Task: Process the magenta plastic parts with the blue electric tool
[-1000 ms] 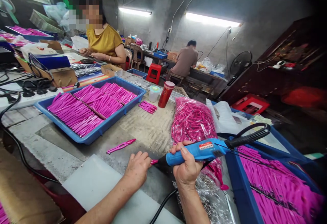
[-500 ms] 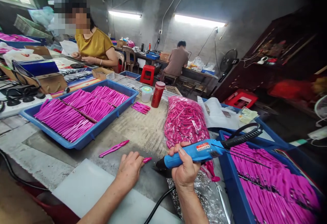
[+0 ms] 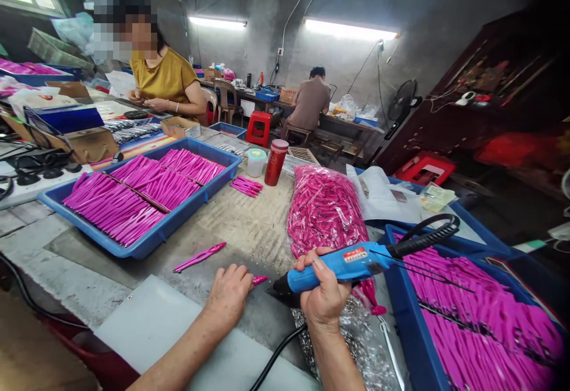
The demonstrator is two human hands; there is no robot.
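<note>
My right hand [image 3: 324, 299] is wrapped around a blue electric screwdriver [image 3: 342, 269] with a black nose pointing left and a black cord loop at its rear. Under my left hand [image 3: 228, 295], fingers closed on the table, is a small pink plastic piece [image 3: 259, 280]; only its glossy tip shows. The driver's nose sits just right of that tip, and its bit cannot be made out. A slim pink two-armed piece [image 3: 200, 257], tweezer-like, lies to the left. Tiny metal screws [image 3: 274, 254] are scattered beyond my hands.
Blue trays of pink pieces stand left [image 3: 146, 249] and right [image 3: 403, 314]. A clear bag of pink parts [image 3: 325, 210] rests behind the driver, near a red bottle [image 3: 276, 162] and a lidded tub [image 3: 256, 163]. One co-worker [image 3: 164, 82] sits across the table, another [image 3: 310, 103] farther back.
The view has shifted very slightly. Both hands keep their grips and hold nearly the same places; the driver stays beside the pink piece.
</note>
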